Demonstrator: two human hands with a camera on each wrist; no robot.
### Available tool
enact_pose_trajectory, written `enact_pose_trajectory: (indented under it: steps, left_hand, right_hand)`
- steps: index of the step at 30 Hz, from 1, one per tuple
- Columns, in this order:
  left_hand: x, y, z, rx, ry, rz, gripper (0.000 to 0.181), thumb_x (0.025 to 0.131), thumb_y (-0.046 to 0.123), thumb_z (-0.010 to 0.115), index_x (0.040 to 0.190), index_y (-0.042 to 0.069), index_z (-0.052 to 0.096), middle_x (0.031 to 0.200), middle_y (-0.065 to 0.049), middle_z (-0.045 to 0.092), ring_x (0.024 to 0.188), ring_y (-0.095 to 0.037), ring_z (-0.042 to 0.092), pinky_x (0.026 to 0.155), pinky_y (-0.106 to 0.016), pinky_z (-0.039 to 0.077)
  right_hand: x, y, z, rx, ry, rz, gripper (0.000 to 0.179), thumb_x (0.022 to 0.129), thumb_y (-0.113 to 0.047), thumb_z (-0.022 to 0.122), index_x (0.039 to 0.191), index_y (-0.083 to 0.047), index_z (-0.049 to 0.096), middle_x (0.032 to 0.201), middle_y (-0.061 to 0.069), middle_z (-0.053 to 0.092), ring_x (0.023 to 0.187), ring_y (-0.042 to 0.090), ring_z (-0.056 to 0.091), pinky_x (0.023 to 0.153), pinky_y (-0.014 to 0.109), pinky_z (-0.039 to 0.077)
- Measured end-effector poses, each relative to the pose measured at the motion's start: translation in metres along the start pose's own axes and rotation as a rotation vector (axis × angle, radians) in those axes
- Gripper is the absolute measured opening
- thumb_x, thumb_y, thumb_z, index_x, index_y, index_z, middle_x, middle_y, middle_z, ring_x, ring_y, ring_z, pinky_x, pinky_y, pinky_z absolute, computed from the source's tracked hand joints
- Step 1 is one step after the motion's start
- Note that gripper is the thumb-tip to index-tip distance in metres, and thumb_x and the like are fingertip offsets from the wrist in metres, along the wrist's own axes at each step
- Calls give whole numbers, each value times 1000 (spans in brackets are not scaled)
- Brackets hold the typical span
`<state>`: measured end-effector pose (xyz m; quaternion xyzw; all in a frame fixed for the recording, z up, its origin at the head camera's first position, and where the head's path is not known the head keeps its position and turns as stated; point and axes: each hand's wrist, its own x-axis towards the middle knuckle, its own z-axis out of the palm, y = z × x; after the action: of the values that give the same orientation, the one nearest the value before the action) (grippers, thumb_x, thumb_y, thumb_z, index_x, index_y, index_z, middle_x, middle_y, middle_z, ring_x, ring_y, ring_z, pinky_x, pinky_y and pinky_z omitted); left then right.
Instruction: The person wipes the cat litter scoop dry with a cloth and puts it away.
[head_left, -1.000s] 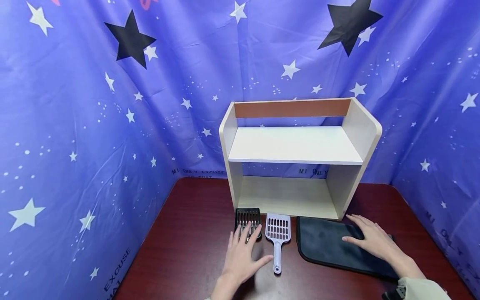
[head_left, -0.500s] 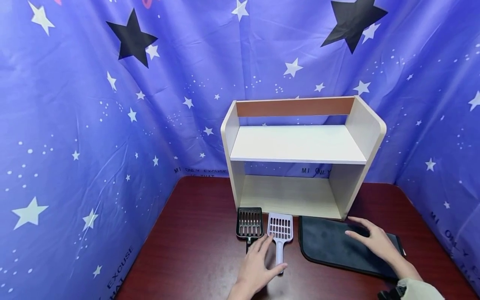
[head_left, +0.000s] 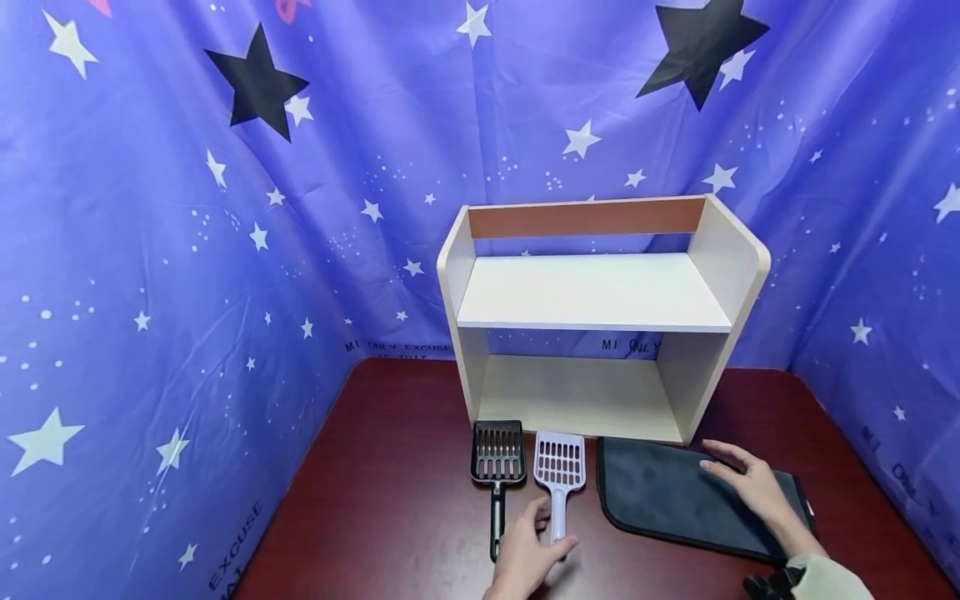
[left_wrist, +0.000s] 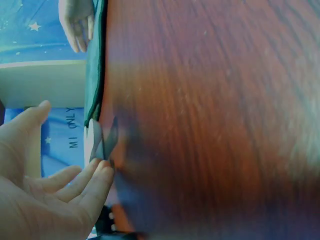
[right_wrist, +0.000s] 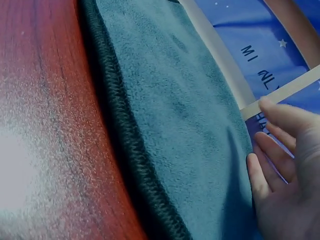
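A lavender slotted litter scoop (head_left: 559,486) lies on the table with its handle toward me. My left hand (head_left: 522,552) is at the lower end of that handle, thumb on one side and bent fingers on the other. The left wrist view shows the thumb well apart from the fingers, whose tips are right at the handle end (left_wrist: 95,142). To its left lies a black slotted litter scoop (head_left: 498,482). My right hand (head_left: 753,490) hovers at the right part of a dark grey fabric mat (head_left: 671,496), fingers loosely bent and holding nothing.
Behind the scoops and mat stands a two-tier wooden shelf (head_left: 592,292). The dark red table (head_left: 375,483) extends to both sides. A blue star-printed curtain (head_left: 187,333) encloses the back and sides.
My left hand has moved right and toward me, from over the black scoop to the lavender scoop's handle, its fingers bending more. My right hand has shifted slightly over the mat.
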<state>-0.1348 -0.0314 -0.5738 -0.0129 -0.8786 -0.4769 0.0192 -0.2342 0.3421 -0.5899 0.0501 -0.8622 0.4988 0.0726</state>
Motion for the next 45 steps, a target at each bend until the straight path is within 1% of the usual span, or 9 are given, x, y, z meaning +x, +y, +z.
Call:
enact_pose_trajectory:
  steps: [4, 8, 12, 16, 24, 30, 36, 41, 45]
  left_hand:
    - [2, -8, 5, -109, 5, -55, 54, 72, 23, 88, 115, 0, 66, 92, -4, 74, 79, -10, 70, 67, -18, 55]
    - [8, -13, 7, -47, 71, -31, 39, 67, 21, 90, 98, 5, 72, 74, 4, 71, 63, 3, 61, 56, -15, 48]
    - [14, -13, 8, 27, 84, -14, 31, 66, 20, 90, 88, 7, 73, 66, 8, 68, 56, 6, 56, 51, -15, 44]
    - [16, -13, 8, 33, 60, -60, 25, 67, 12, 88, 85, 7, 71, 65, 10, 66, 55, 4, 56, 49, -16, 42]
    - [17, -20, 4, -129, 73, -112, 23, 68, 2, 84, 87, 7, 74, 71, 5, 70, 58, 1, 61, 51, -16, 48]
    - [18, -23, 3, -371, 29, -154, 20, 75, -5, 77, 95, -4, 73, 79, -8, 74, 65, -5, 66, 56, -18, 58]
    - [14, -26, -8, -499, -5, -204, 22, 81, -4, 72, 102, -11, 70, 87, -19, 75, 70, -7, 65, 60, -20, 61]
    - [16, -27, -18, -611, -41, -215, 26, 86, -6, 66, 109, -18, 64, 95, -29, 73, 69, -7, 68, 63, -18, 60]
    - [20, -25, -20, -650, -61, -211, 27, 88, -5, 65, 111, -19, 62, 98, -30, 73, 68, -6, 67, 63, -17, 60]
  right_hand:
    - [-1, 2, 5, -108, 26, 24, 46, 91, -21, 74, 126, 5, 63, 107, -18, 72, 93, -27, 46, 71, 1, 41]
    - [4, 0, 14, -251, 57, -23, 35, 85, -17, 78, 115, 0, 71, 110, 19, 74, 84, -21, 51, 68, 4, 43]
    - [8, -1, 20, -372, 114, -84, 26, 77, -8, 81, 102, -5, 76, 105, 21, 73, 80, -11, 55, 66, 13, 47]
    - [11, -3, 27, -433, 96, -100, 14, 76, -7, 81, 89, -9, 76, 91, 11, 71, 75, 0, 57, 65, 26, 49]
    - [0, -23, 23, -268, -74, 42, 14, 88, -17, 74, 94, -5, 70, 80, 2, 68, 66, -4, 49, 60, 20, 42]
    - [-14, -46, 15, -160, -147, 14, 15, 93, -14, 68, 99, 0, 66, 87, 0, 65, 73, -4, 50, 65, 18, 43]
    - [-24, -74, 10, -39, -114, -112, 9, 93, -9, 67, 98, -1, 65, 93, -7, 63, 85, -7, 52, 72, 12, 42]
    - [-27, -96, 10, 53, -3, -277, 7, 89, 2, 68, 93, -4, 65, 115, 0, 64, 109, -5, 53, 86, 8, 39]
    - [-29, -109, 10, 24, 101, -339, 15, 85, 4, 72, 91, -8, 65, 124, 0, 68, 119, -2, 49, 91, 2, 37]
